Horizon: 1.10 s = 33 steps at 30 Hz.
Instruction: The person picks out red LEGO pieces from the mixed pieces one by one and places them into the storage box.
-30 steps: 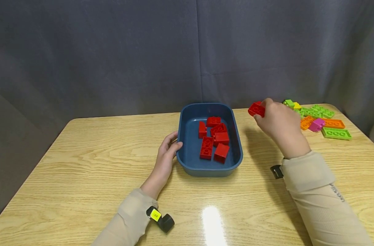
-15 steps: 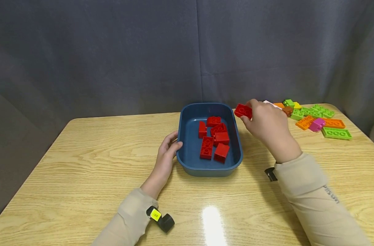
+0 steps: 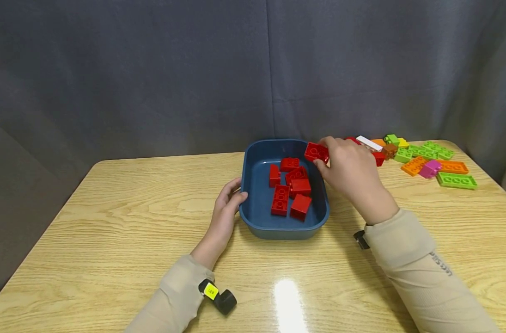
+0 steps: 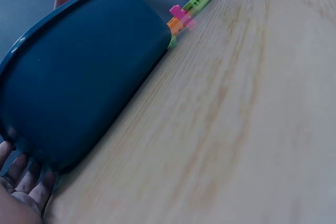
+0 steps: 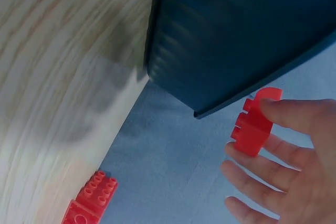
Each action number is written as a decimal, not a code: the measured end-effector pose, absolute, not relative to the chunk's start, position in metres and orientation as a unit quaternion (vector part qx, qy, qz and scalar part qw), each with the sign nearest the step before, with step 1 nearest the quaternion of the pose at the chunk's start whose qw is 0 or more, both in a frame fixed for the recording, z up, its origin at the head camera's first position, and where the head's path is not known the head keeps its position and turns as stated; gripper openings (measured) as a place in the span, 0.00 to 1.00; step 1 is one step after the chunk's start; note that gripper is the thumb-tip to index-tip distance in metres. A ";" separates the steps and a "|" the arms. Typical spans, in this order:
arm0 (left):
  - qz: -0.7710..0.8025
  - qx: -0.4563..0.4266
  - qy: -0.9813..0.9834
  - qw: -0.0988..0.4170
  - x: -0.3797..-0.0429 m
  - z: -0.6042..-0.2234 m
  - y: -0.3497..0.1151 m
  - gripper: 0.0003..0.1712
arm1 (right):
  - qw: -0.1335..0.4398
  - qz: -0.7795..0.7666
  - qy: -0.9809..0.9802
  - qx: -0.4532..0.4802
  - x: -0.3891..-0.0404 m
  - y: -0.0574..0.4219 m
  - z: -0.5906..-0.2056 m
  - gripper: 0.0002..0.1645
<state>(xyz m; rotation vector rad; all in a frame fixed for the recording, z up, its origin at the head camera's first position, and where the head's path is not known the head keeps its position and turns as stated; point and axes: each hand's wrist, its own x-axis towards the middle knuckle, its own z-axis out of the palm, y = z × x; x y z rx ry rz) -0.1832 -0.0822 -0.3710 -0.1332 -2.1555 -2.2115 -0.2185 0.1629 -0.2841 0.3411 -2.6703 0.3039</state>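
Note:
In the head view, a dark blue plastic bin (image 3: 283, 234) stands on the table with several red toy building bricks (image 3: 280, 200) lying inside. My left hand (image 3: 225, 208) holds the bin's left side, thumb at the rim and fingers against the outer wall; those fingers (image 4: 31, 179) show in the left wrist view. Over the bin's back right rim, my right hand (image 3: 350, 171) pinches another red building brick (image 3: 315, 151) between thumb and fingers. Its studs face the bin in the right wrist view, where the brick (image 5: 253, 129) is partly covered by the thumb.
Behind the right hand lie a white brick (image 3: 369, 144) and more red bricks (image 3: 379, 158), partly hidden. Green, orange, yellow, brown and pink bricks (image 3: 429, 169) are spread at the table's back right. A dark grey curtain (image 3: 173, 78) hangs behind the wooden table (image 3: 111, 231).
My right hand has carried the red brick leftward from the loose bricks to the bin's right rim, uncovering white and red bricks behind it. The left hand and bin stay put.

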 end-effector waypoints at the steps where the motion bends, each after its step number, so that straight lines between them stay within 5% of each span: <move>1: -0.716 -0.043 -0.697 0.025 -0.183 -0.371 -0.082 0.28 | 0.211 0.112 -0.963 0.125 -0.219 0.162 -0.284 0.23; 13: -0.719 -0.044 -0.693 0.024 -0.183 -0.371 -0.083 0.29 | 0.154 0.121 -0.970 0.145 -0.220 0.151 -0.288 0.26; 33: -0.713 -0.040 -0.699 0.019 -0.184 -0.371 -0.083 0.29 | 0.165 0.081 -0.959 0.214 -0.220 0.148 -0.301 0.24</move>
